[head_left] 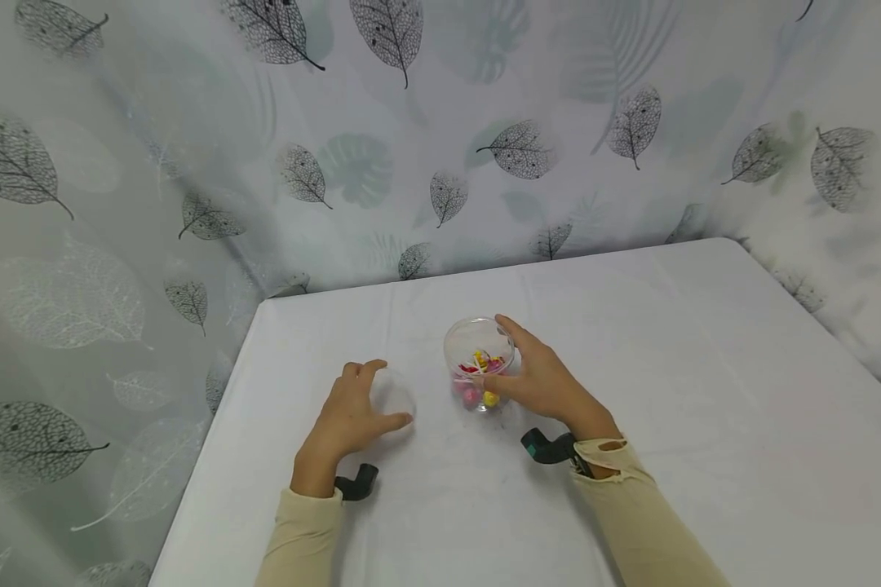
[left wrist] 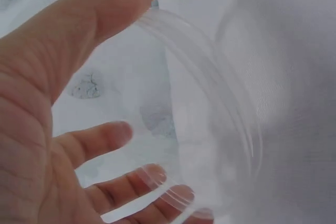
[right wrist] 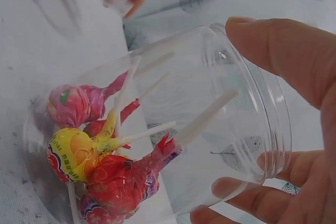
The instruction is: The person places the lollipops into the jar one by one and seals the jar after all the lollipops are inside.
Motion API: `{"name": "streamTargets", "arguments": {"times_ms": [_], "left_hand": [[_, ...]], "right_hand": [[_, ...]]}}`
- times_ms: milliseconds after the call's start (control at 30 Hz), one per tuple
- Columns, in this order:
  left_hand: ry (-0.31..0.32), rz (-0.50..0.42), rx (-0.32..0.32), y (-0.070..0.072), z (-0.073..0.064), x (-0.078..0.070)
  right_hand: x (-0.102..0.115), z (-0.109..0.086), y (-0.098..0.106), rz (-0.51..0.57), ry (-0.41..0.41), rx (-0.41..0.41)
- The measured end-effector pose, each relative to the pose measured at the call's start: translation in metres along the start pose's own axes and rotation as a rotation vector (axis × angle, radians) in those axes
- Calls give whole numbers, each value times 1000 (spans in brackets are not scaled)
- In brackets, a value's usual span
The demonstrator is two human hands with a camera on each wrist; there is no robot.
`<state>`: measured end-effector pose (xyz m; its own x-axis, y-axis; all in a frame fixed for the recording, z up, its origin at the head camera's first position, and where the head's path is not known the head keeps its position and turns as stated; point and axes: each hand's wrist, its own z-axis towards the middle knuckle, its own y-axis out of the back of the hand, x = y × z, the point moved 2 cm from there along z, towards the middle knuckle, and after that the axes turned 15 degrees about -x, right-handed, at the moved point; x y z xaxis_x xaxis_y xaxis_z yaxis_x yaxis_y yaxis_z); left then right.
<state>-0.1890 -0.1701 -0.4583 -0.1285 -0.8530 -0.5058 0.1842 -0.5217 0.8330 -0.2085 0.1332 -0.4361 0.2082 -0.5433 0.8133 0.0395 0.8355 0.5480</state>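
A clear plastic jar (head_left: 461, 346) stands on the white table with its mouth uncovered. Inside it, near the bottom, lie several wrapped lollipops (right wrist: 118, 179) in pink, red and yellow, their white sticks pointing various ways. My right hand (head_left: 546, 379) grips the jar around its upper part, the thumb at the neck and the fingers on the far side. To the left, my left hand (head_left: 347, 420) holds a round clear lid (left wrist: 231, 85) by its edge, thumb on one side and fingers on the other. In the head view the lid appears low over the table.
The white tablecloth (head_left: 705, 391) spreads around both hands, with faint creases. Behind it hangs a leaf-printed curtain (head_left: 477, 236), which also runs along the left and right sides. A black device (head_left: 360, 483) sits at the left wrist and another black device (head_left: 546, 447) at the right.
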Motion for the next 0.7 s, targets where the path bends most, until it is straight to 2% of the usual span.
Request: {"name": "streamTargets", "arguments": {"times_ms": [233,467,700], "left_hand": [[36,-150,-44,7,-7,5],[22,-209,-62,9,-14,9],[101,-256,-54,6,-19,15]], "right_hand": [[2,1,-1,-12,3,0],[5,2,0,-19,-19,14],[2,1,0,-25,-17,17]]}}
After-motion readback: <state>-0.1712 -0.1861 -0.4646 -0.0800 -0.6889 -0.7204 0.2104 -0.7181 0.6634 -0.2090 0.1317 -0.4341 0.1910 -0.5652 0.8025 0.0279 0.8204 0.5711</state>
